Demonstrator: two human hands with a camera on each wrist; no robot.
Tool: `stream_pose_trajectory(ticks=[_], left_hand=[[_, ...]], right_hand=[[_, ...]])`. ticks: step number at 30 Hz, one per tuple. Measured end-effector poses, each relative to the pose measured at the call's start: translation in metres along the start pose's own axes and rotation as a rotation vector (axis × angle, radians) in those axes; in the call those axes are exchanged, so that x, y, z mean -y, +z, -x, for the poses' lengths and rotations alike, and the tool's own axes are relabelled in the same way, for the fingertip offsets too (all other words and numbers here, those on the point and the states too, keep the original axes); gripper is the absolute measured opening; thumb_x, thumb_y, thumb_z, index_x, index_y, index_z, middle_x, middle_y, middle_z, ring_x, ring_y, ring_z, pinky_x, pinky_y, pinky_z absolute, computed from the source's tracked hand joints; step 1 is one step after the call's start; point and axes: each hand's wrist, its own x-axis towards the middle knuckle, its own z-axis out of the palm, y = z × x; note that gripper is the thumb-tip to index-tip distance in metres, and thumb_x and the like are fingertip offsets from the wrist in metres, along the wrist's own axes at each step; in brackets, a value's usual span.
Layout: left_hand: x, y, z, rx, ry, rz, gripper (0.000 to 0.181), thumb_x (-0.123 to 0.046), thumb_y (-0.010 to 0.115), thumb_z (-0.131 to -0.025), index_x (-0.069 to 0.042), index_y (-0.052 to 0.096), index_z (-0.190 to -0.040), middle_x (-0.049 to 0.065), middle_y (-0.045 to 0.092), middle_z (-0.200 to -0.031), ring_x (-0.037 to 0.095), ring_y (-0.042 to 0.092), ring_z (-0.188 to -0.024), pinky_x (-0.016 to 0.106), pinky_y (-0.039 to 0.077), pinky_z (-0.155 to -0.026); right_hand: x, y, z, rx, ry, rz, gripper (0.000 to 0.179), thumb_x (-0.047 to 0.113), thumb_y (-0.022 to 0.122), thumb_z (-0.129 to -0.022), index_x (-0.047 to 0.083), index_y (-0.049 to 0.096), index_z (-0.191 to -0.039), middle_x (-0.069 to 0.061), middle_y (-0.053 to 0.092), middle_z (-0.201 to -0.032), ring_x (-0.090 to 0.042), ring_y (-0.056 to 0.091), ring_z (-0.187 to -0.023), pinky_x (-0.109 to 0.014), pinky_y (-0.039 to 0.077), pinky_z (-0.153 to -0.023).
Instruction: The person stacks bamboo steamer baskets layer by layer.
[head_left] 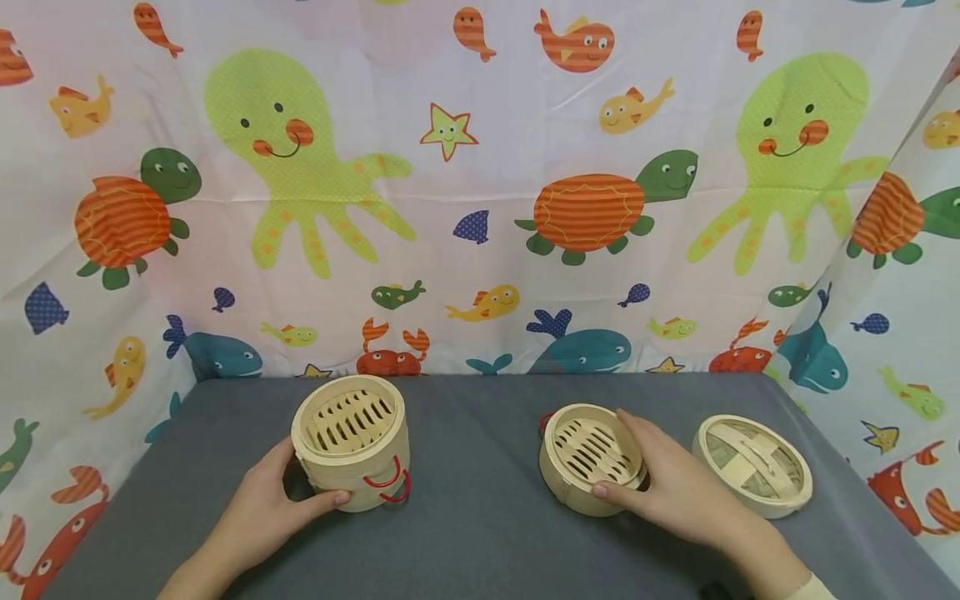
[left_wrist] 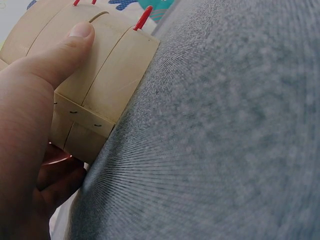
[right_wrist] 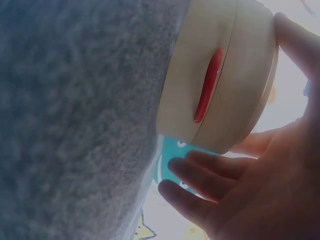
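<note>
The left hand (head_left: 258, 504) holds the tall basket stack (head_left: 348, 472), thumb on its front, fingers bent around it. The right hand (head_left: 675, 479) pinches the short basket (head_left: 567, 486) by its side with thumb and finger. Both sit on the grey surface (head_left: 480, 525). A round lid (head_left: 754, 465) lies just right of the right hand. Behind hangs a sea-animal cloth (head_left: 480, 83).

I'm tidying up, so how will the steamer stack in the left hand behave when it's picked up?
The steamer stack probably lifts light and stiff, given its thin wooden walls. Gripped only near the top, it may come apart, since two red loops suggest separate tiers. Its round wall could roll if it tipped.
</note>
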Motion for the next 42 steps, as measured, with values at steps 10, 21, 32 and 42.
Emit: stream_pose_trajectory(ticks=[10, 21, 32, 42], left_hand=[[-0.002, 0.001, 0.001, -0.004, 0.003, -0.002, 0.105, -0.056, 0.096, -0.08, -0.012, 0.047, -0.162, 0.014, 0.059, -0.155, 0.038, 0.053, -0.143, 0.068, 0.044, -0.111], [-0.003, 0.001, -0.001, 0.007, -0.009, -0.001, 0.106, -0.058, 0.096, -0.08, -0.013, 0.046, -0.163, 0.014, 0.058, -0.156, 0.039, 0.052, -0.145, 0.07, 0.043, -0.112], [-0.001, -0.002, 0.002, 0.011, -0.024, -0.001, 0.107, -0.059, 0.095, -0.081, -0.012, 0.045, -0.163, 0.015, 0.056, -0.157, 0.042, 0.051, -0.145, 0.071, 0.042, -0.112], [0.002, 0.0, 0.001, 0.005, -0.002, 0.013, 0.102, -0.057, 0.095, -0.082, -0.016, 0.047, -0.163, 0.008, 0.06, -0.154, 0.033, 0.056, -0.141, 0.065, 0.046, -0.11]], right_hand=[[-0.003, 0.002, -0.001, 0.01, 0.014, -0.071, 0.114, 0.066, 0.083, -0.09, -0.008, 0.037, -0.163, -0.026, 0.053, -0.157, -0.046, 0.051, -0.145, -0.068, 0.046, -0.112], [-0.006, 0.007, 0.0, 0.007, 0.017, -0.165, 0.113, 0.058, 0.089, -0.088, -0.005, 0.035, -0.165, -0.026, 0.048, -0.155, -0.047, 0.051, -0.142, -0.071, 0.045, -0.11], [-0.006, 0.007, -0.01, 0.049, 0.015, -0.2, 0.119, 0.058, 0.09, -0.086, -0.007, 0.03, -0.167, -0.029, 0.042, -0.164, -0.05, 0.042, -0.15, -0.073, 0.041, -0.113], [0.002, 0.006, -0.027, 0.075, 0.012, -0.159, 0.117, 0.063, 0.089, -0.084, -0.002, 0.036, -0.166, -0.022, 0.051, -0.153, -0.037, 0.057, -0.134, -0.063, 0.05, -0.105]])
